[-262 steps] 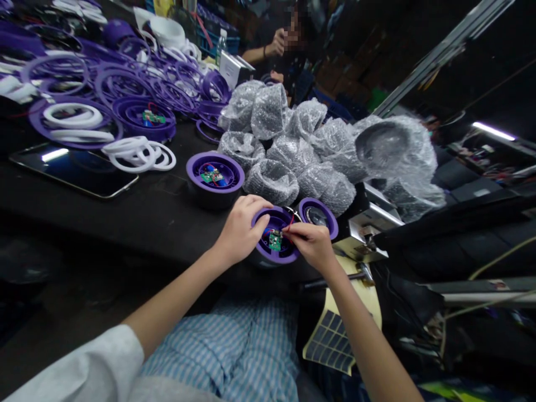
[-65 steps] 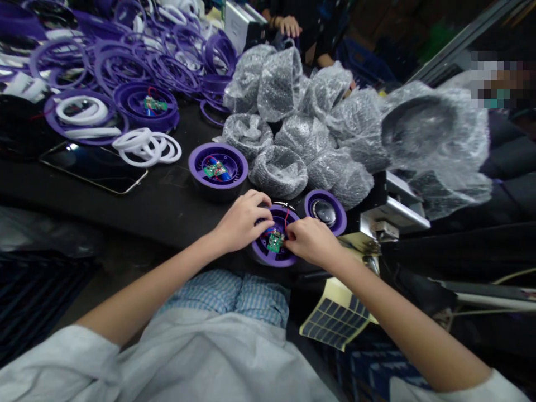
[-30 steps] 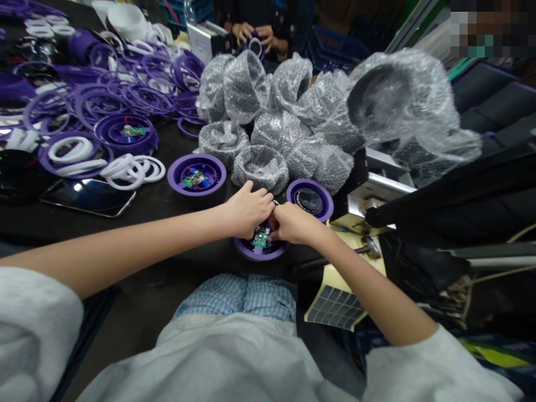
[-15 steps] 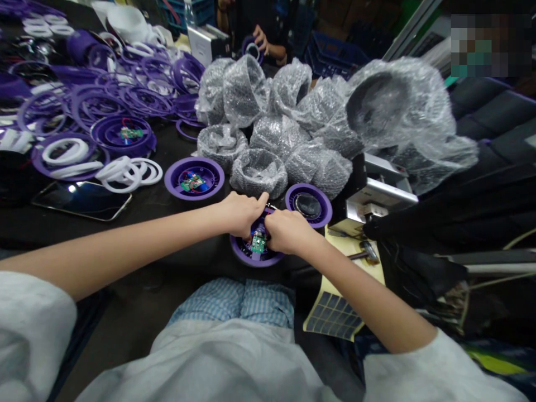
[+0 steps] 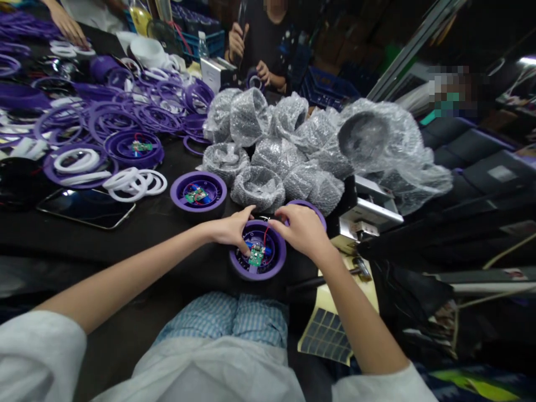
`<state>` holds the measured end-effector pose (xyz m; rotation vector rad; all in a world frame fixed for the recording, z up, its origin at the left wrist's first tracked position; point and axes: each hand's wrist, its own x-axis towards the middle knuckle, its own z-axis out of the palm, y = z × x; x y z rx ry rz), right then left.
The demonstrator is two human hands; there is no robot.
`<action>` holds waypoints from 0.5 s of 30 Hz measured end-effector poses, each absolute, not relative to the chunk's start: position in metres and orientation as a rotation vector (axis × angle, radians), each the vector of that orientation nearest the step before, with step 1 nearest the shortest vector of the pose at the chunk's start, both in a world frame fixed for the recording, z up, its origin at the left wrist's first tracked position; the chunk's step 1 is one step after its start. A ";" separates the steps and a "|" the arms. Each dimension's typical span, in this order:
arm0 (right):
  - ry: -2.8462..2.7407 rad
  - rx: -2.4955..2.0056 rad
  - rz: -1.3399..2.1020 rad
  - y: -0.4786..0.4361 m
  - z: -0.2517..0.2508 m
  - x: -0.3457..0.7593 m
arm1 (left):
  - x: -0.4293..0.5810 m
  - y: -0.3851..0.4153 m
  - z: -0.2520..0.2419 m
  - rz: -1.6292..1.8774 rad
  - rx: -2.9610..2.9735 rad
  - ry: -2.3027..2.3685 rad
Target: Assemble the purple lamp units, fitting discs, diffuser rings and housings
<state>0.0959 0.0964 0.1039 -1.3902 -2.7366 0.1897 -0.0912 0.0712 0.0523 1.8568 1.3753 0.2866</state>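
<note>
As we sit at the near edge of the black surface (image 5: 104,240), our left hand (image 5: 229,231) lies w/ fingers spread over the near-left side of a purple round housing (image 5: 281,251), fingertips dipping inside beside a blue part (image 5: 251,244). Our right hand (image 5: 302,231) arches above the housing's far rim, fingers curled. Can't tell if either hand grips firmly. Housing sits flat, directly in front of us, w/ a green PCB (image 5: 256,255) and a red wire (image 5: 264,237) inside. Just behind it, partly hidden by the right hand, is a 2nd purple housing (image 5: 305,204). A 3rd purple housing (image 5: 175,192), w/ its own PCB, stands to the left, near the hands. Bubble-wrapped bundles (image 5: 258,188) heap up mid-surface, w/ a larger wrapped bowl (image 5: 379,148) to the right. Toward the left side lie purple rings (image 5: 113,123), white rings (image 5: 134,185) and a phone (image 5: 86,207), face up. At right, a metal device (image 5: 368,206) sits by the edge; a sheet of dark squares (image 5: 326,335) lies below it, beside our right forearm (image 5: 360,312). Across the surface, a co-worker's hand (image 5: 263,72) holds a purple ring (image 5: 253,81).
</note>
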 end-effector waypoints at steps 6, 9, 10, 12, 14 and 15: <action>-2.867 -1.270 0.320 0.111 0.079 0.080 | -0.100 0.059 0.045 0.718 1.551 1.483; -2.824 -1.252 0.341 0.116 0.081 0.076 | -0.093 0.053 0.035 0.807 1.540 1.556; -2.798 -1.237 0.340 0.115 0.082 0.075 | -0.089 0.052 0.033 0.818 1.543 1.560; -2.708 -1.194 0.327 0.112 0.082 0.075 | -0.080 0.051 0.028 0.851 1.547 1.566; -2.562 -1.141 0.314 0.103 0.078 0.075 | -0.071 0.049 0.026 0.900 1.546 1.571; -2.470 -1.116 0.309 0.098 0.073 0.074 | -0.067 0.049 0.025 0.924 1.542 1.579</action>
